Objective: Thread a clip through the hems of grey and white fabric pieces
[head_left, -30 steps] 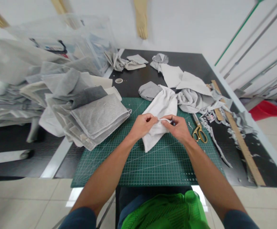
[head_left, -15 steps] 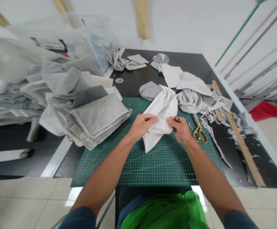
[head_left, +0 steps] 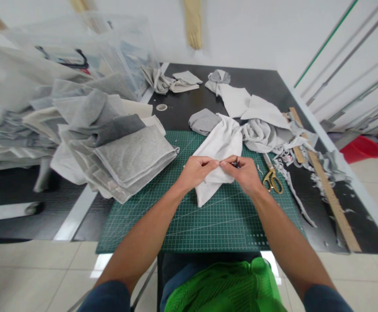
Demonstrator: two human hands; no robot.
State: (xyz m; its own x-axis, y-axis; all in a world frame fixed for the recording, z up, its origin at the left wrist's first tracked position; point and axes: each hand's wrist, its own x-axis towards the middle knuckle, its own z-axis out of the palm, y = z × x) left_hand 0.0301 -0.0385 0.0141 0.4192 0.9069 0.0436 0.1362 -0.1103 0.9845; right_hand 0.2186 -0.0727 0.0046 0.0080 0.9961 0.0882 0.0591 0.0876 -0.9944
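A white piece of cloth [head_left: 223,141] lies bunched over the green cutting mat [head_left: 205,229], one corner hanging toward me. My left hand [head_left: 198,171] pinches its folded edge between thumb and fingers. Close against it, fingertips nearly touching, my right hand [head_left: 242,171] pinches the same edge. A small dark object [head_left: 236,163] shows among the right hand's fingers, too little of it visible to name. Just right of that hand, gold-handled scissors [head_left: 272,180] rest on the mat. Behind the cloth sits a folded grey cloth [head_left: 203,121].
Stacked grey fabric pieces [head_left: 137,151] cover the left side, before a clear plastic box [head_left: 78,47]. More fabric [head_left: 260,134] and scraps lie at the right, beside a long wooden ruler [head_left: 334,199]. A roll of tape [head_left: 161,107] sits further back.
My hands have come together along the cloth's edge, the right one shifting left until the thumbs nearly meet. The view has tilted slightly.
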